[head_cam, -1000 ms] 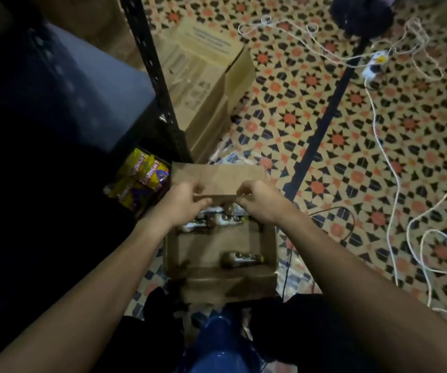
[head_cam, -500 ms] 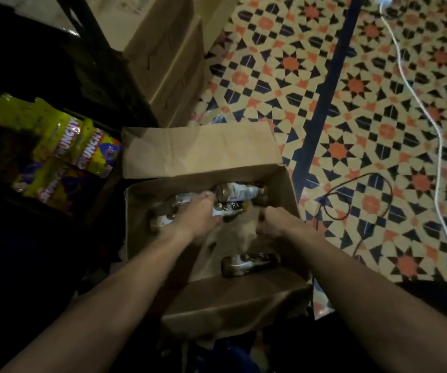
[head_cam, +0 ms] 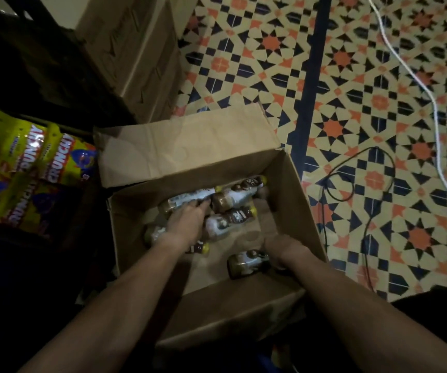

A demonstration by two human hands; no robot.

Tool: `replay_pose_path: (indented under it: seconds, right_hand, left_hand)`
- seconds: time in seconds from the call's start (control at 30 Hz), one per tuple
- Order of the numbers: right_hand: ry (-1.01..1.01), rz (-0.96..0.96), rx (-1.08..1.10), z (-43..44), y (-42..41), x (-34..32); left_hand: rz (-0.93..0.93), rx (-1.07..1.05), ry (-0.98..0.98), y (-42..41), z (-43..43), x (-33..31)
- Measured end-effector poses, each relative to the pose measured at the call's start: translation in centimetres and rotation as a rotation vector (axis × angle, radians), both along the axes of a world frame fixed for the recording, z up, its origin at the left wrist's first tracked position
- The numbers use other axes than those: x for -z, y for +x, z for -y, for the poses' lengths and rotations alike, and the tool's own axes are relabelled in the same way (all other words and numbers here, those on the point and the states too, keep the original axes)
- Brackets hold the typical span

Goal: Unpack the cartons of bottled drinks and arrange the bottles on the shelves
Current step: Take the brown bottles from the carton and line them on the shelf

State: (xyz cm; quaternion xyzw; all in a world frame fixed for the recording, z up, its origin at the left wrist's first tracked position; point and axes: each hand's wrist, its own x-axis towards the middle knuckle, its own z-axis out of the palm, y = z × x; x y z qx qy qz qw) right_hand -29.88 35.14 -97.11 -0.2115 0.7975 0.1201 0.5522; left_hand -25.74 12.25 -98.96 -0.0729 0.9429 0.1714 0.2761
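A brown carton [head_cam: 295, 205] sits on the floor [head_cam: 244, 63], close in front of the person. Its flaps are folded out, so the top is open. The back flap is creased and bent.

Inside the carton lie small bottles [head_cam: 227, 220]. They are all on their sides, not standing up. Each one has a brown drink in it, a white label with brown on it, and a yellow cap. Most of them are heaped together at the far end of the carton. One bottle [head_cam: 246, 262] lies by itself at the near end.

The left hand [head_cam: 187, 224] is down in the carton on top of the heap. Its fingers are stretched out and rest on the bottles (no finger looks wrapped round one). Part of another bottle pokes out from under its wrist.

The right hand [head_cam: 277, 247] is down in the carton too, right at the cap end of the lone bottle. Its fingers bend downward and hide that end. I cannot tell if it has hold of the bottle or only touches it.

To the left, on a dark shelf, are yellow snack bags [head_cam: 58, 157] with the word CRUNCHY on them. Behind the open carton are more cartons [head_cam: 136, 49], stacked and closed. The floor has star tiles in orange, cream and dark blue. A white cable [head_cam: 432, 98] and a thin black cable [head_cam: 367, 238] lie across it on the right.
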Motion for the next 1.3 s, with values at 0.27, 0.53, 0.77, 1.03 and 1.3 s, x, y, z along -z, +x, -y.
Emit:
replay_pose_path:
  seconds: [0.27, 0.53, 0.77, 1.03, 1.3]
  right_hand:
    - [0.011, 0.020, 0.104, 0.1, -0.7, -1.3]
    - [-0.029, 0.034, 0.190, -0.3, -2.3, -4.0]
    - [-0.130, 0.069, 0.285, 0.2, -3.3, -4.5]
    - [-0.339, -0.110, 0.287, 1.1, -4.5, -9.3]
    - [-0.430, -0.170, 0.194, 2.7, -5.6, -21.2]
  left_hand:
    - [-0.216, 0.057, 0.044, 0.6, -3.2, 0.4]
    - [0.002, 0.234, 0.208, -0.2, -9.1, 2.6]
    - [0.125, 0.153, 0.205, -1.6, -9.5, 3.3]
    - [0.027, -0.258, 0.491, 0.6, -4.3, -3.4]
    - [-0.130, -0.492, 0.509, 3.1, -2.5, -19.9]
